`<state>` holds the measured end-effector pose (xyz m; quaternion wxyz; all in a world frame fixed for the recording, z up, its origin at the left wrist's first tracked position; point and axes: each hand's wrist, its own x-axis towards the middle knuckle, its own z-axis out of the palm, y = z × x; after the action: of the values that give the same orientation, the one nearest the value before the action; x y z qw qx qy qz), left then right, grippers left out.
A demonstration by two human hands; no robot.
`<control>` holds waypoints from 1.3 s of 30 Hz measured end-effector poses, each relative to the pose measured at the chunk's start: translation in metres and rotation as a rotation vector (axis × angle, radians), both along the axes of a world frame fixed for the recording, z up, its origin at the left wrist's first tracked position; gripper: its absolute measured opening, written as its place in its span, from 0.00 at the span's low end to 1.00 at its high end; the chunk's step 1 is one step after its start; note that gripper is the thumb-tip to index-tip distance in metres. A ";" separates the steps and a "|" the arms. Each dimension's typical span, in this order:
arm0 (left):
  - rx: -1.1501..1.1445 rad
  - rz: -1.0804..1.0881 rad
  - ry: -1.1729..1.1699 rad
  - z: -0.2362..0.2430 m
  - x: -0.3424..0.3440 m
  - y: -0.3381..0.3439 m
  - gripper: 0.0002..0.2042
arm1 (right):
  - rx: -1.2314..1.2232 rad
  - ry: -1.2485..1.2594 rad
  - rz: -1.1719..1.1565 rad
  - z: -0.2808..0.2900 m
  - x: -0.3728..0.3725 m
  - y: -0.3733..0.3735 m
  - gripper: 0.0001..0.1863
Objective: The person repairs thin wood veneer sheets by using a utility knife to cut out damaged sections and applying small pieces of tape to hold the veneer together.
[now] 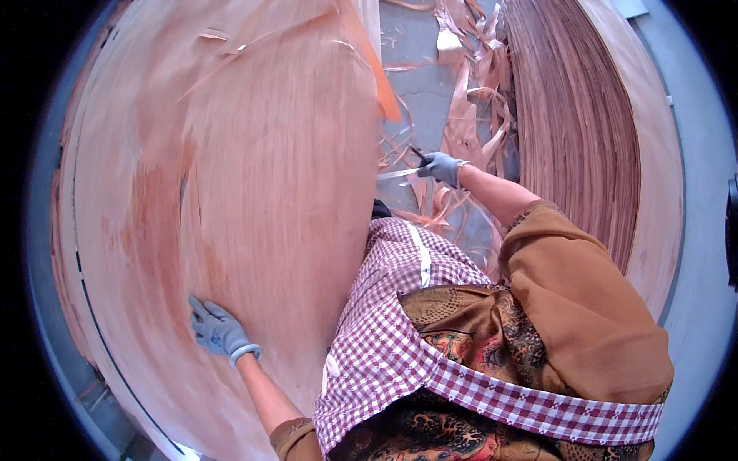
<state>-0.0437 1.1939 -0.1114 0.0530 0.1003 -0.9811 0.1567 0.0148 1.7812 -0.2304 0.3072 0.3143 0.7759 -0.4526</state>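
Note:
A wide sheet of pale pinkish wood veneer (269, 146) fills the left side, with an orange-stained streak and a narrow split. My left hand (219, 330), in a grey glove, rests on its lower left with fingers spread. An orange torn strip (380, 88) hangs from the sheet's upper right. Right of the sheet's edge, my right hand (438, 167), also gloved, grips a dark-handled tool (418, 153) above the scrap-strewn floor. A pale thin strip or blade extends leftward from that hand; I cannot make out which.
A stack of darker, striped veneer (573, 138) with a pale sheet (657, 161) along its outer edge stands on the right. Torn veneer scraps (465, 115) lie on the grey floor (415, 92) between the stacks. My checked apron fills the lower middle.

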 end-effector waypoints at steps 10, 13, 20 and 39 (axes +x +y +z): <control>0.001 0.031 0.044 0.011 0.003 0.018 0.21 | -0.025 0.006 0.312 0.106 -0.007 0.048 0.12; 0.083 0.110 0.024 0.009 0.005 0.020 0.22 | -0.415 0.070 0.238 0.148 -0.040 -0.004 0.11; 0.215 0.123 0.199 -0.005 0.007 0.010 0.22 | -0.826 0.199 0.581 0.256 -0.101 -0.174 0.20; 2.883 0.425 0.405 0.063 0.107 0.073 0.25 | -0.986 -0.325 0.860 0.242 -0.108 -0.347 0.22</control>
<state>0.0629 1.2668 -0.0480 0.0194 0.2241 -0.2287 -0.9471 -0.0931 1.4342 0.0112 0.6804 -0.1355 0.4787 -0.5381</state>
